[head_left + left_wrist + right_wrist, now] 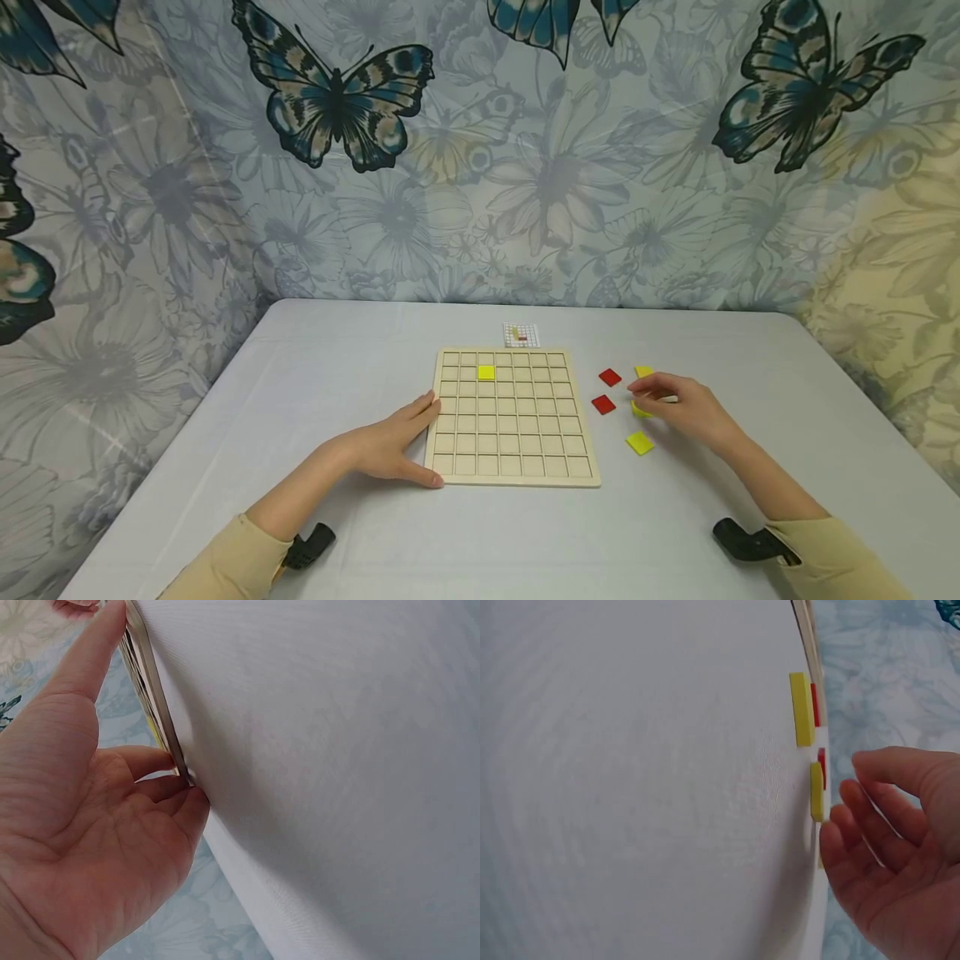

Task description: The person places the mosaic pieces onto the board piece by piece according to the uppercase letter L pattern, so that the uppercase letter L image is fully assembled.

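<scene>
A pale wooden grid board (517, 482) lies on the table, with one yellow square tile (486, 372) in its upper rows. My left hand (393, 442) rests against the board's left side, fingers along the edge and thumb at the near corner. Off the board's right side, my right hand (686, 408) hovers over loose yellow tiles, thumb and fingers loosely bent and apart, nothing between them. One yellow tile (641, 411) is partly hidden by its fingertips; another yellow tile (643, 371) shows just beyond. Nearer me lies a third yellow tile (640, 442). Two red tiles (610, 377) sit between hand and board.
Behind the board lies a small printed card (521, 336) with a grid and coloured squares. A white cloth covers the table (360, 358). Butterfly-patterned fabric (450, 233) rises behind the table and at both sides.
</scene>
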The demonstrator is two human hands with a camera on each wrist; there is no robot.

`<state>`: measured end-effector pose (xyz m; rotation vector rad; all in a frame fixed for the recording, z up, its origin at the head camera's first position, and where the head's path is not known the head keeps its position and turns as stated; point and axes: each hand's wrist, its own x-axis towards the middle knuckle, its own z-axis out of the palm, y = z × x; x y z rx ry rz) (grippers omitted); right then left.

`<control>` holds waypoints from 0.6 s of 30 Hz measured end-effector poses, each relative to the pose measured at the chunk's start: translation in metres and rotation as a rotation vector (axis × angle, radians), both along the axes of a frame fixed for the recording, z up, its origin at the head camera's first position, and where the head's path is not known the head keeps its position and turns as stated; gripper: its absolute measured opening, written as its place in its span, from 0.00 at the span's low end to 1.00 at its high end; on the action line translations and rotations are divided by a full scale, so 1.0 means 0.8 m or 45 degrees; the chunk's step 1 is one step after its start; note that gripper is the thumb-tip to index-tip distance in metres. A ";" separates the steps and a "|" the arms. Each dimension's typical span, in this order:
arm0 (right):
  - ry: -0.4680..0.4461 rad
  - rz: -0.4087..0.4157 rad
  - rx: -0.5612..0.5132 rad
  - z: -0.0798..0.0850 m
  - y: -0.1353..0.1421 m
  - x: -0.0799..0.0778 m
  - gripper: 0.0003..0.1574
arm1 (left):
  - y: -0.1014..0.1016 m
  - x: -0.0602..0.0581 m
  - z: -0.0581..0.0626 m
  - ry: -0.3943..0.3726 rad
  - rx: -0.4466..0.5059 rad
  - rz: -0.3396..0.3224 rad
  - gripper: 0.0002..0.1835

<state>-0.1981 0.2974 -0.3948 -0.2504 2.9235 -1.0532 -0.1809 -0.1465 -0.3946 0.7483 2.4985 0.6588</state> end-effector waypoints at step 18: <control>-0.016 0.035 0.081 -0.006 0.008 -0.002 0.20 | -0.001 -0.001 -0.001 0.007 0.002 -0.015 0.61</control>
